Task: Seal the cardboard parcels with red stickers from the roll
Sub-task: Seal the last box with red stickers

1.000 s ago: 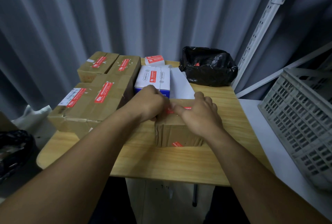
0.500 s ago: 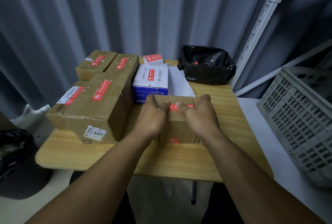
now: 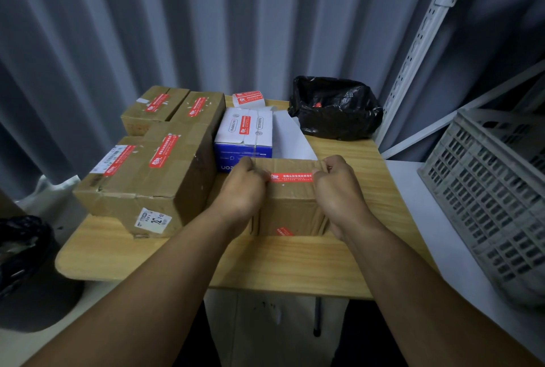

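Observation:
A small cardboard parcel (image 3: 290,204) sits at the middle of the wooden table (image 3: 295,266). A red sticker (image 3: 292,177) lies flat across its top seam. My left hand (image 3: 240,190) presses on the sticker's left end with curled fingers. My right hand (image 3: 334,187) presses on its right end the same way. A second red sticker (image 3: 283,231) shows on the parcel's front face. The sticker roll (image 3: 247,98) rests at the table's far edge.
Larger stickered cardboard boxes (image 3: 147,172) fill the table's left side, with two more boxes (image 3: 174,107) behind. A blue-and-white box (image 3: 244,136) and white paper (image 3: 290,138) lie behind the parcel. A black bag (image 3: 336,107) sits far right; a grey crate (image 3: 489,187) stands to the right.
My hands have slid apart along the sticker, from touching at its centre to its two ends, uncovering its red face. The parcel has stayed in place.

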